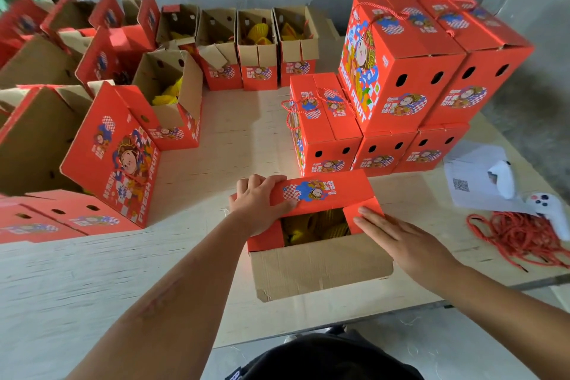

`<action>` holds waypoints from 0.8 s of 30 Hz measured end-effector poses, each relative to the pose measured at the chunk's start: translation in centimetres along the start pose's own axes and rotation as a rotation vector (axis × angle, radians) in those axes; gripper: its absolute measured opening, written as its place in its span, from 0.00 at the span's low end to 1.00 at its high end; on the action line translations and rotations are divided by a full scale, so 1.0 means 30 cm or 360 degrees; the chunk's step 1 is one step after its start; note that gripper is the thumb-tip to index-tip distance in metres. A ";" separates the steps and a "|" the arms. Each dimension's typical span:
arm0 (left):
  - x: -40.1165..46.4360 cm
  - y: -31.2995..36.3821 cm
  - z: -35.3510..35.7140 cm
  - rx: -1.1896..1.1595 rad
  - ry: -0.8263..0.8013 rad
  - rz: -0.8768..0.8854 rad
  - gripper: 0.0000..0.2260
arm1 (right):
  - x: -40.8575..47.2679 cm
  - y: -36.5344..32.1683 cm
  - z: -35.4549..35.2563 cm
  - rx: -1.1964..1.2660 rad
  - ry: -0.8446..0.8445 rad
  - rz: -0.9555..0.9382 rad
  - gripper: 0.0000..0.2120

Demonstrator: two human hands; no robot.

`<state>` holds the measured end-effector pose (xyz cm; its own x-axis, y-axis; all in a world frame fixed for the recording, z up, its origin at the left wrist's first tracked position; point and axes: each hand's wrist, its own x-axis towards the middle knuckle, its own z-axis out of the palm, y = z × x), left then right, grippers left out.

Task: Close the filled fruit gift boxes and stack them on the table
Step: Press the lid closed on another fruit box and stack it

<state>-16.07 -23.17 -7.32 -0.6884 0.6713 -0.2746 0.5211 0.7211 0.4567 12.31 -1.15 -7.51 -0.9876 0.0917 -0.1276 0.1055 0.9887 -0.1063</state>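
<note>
Your left hand (257, 203) gripped the far top flap (320, 191) of the open gift box (320, 268) in front of you, fingers curled over the flap's left end with the thumb beneath, the flap folded most of the way down. Your right hand (401, 241) lay flat, fingers straight and together, pressing the small red side flap (359, 213) on the box's right. That box stood near the front edge of the bench (237, 139), its near plain-cardboard flap hanging outward toward you, and yellow foam-netted fruit (317, 227) showed through the gap. Just behind it stood the closed boxes (404, 77), stacked two high at the right with a single one at the left of the stack. Open boxes (259, 49) stood in a row along the wall and at the left. To your right lay a tangle of red cord (518, 237), a white controller (552, 213) and a paper with a QR code (465, 182).
</note>
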 end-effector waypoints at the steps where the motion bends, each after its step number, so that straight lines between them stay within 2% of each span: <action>1: 0.000 -0.001 0.000 0.0006 -0.0004 0.0000 0.32 | 0.006 0.007 0.001 0.0003 0.0019 -0.0019 0.54; 4: -0.002 -0.005 0.001 -0.0003 -0.0001 0.0006 0.32 | 0.008 0.050 -0.015 0.0115 -0.0018 -0.0170 0.51; 6: -0.001 -0.007 0.003 -0.0005 0.0008 0.0016 0.32 | 0.006 0.073 -0.031 0.0452 -0.0114 -0.0187 0.40; 8: 0.008 -0.011 0.001 -0.0035 -0.0021 0.0029 0.31 | 0.014 0.067 -0.049 0.0856 -0.0102 -0.0058 0.34; 10: 0.018 -0.025 -0.005 -0.0116 -0.0079 0.0044 0.29 | 0.039 0.039 -0.056 0.1390 -0.0023 0.0223 0.37; 12: 0.034 -0.036 -0.021 -0.0228 -0.0146 0.0031 0.28 | 0.084 0.014 -0.050 0.1690 0.0235 0.0553 0.49; 13: 0.044 -0.036 -0.029 -0.0254 -0.0167 0.0005 0.29 | 0.110 -0.003 -0.049 0.1734 0.0375 0.0715 0.49; 16: 0.058 -0.032 -0.030 -0.0332 -0.0060 0.0053 0.30 | 0.185 -0.069 -0.054 0.1684 0.0693 0.0940 0.30; 17: 0.047 -0.037 -0.021 -0.0545 0.0035 0.0095 0.26 | 0.203 -0.086 -0.050 0.1631 0.0766 0.0966 0.26; 20: -0.035 -0.051 0.012 -0.1654 0.0283 -0.0030 0.09 | 0.245 -0.101 -0.018 0.1301 0.0914 0.0954 0.18; 22: -0.068 -0.052 0.013 -0.1998 0.0351 -0.0149 0.17 | 0.254 -0.091 -0.006 0.1113 0.0920 0.0897 0.12; 24: -0.082 -0.040 -0.009 -0.2055 0.0240 -0.0215 0.24 | 0.251 -0.082 -0.001 0.1060 0.0835 0.0827 0.11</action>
<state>-15.14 -25.75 -6.96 -0.7904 0.5203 -0.3235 -0.3555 0.0406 0.9338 4.61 -2.89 -8.18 -0.7095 0.6944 0.1200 0.4247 0.5573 -0.7135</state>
